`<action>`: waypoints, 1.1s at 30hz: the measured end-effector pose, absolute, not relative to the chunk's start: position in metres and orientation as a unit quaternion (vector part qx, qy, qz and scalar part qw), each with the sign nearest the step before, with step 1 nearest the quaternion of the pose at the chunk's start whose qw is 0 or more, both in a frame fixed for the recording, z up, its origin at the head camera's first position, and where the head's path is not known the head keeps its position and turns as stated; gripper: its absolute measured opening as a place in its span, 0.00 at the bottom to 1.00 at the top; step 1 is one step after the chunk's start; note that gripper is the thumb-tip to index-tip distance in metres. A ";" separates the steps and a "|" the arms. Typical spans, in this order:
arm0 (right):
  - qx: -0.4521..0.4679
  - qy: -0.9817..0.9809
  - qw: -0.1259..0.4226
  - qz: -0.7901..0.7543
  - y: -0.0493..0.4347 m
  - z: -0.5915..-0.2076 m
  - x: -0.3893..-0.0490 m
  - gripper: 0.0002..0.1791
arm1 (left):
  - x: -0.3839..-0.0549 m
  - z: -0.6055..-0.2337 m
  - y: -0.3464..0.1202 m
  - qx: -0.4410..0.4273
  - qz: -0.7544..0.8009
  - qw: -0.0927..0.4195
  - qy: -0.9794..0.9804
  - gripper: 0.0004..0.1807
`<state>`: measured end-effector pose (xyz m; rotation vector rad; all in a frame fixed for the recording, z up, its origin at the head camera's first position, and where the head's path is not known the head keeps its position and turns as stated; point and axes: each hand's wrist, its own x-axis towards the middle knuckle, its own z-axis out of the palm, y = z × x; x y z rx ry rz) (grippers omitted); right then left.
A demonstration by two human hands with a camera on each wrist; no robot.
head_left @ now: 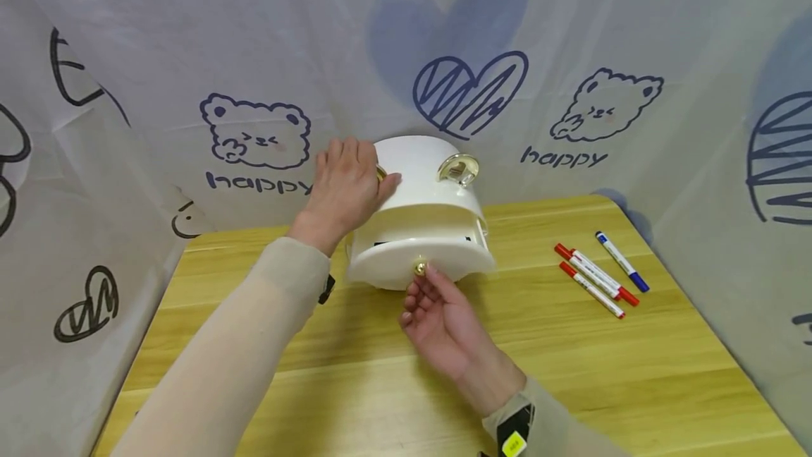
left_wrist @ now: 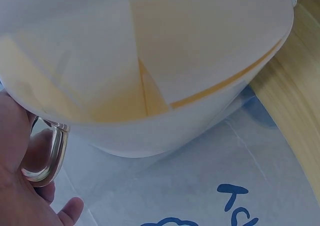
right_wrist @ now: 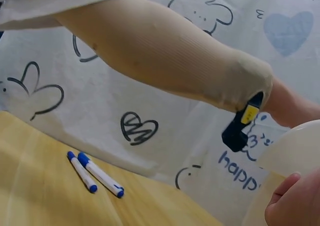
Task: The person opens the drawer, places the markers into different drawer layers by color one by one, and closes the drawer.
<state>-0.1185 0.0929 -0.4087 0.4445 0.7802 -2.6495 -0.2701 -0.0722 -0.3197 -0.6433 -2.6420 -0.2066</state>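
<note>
At R hand (head_left: 449, 328), gold-col. knob (head_left: 419, 268)

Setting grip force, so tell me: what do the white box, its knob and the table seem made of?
Box: probably plastic, smooth and glossy; even white surface with soft highlights.
Knob: polished metal or metal-look plating; gold-coloured with bright glints.
Table: wood or wood-look laminate, slight sheen; grain streaks show, but not which.

White box (head_left: 411, 169) on table (head_left: 539, 379), gold-knobbed front (head_left: 383, 264) ajar.
</note>
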 end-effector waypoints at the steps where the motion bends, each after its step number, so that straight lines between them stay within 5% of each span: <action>1: 0.157 0.276 0.169 -0.933 0.093 -0.409 -0.121 0.13 | -0.270 -0.320 -0.072 -0.232 -0.075 0.206 -0.948 0.26; 17: 0.158 0.292 0.137 -0.933 0.090 -0.406 -0.165 0.13 | -0.269 -0.318 -0.070 -0.235 -0.081 0.202 -0.947 0.25; 33: 0.185 0.300 0.127 -0.927 0.089 -0.401 -0.174 0.12 | -0.269 -0.317 -0.070 -0.225 -0.082 0.185 -0.953 0.26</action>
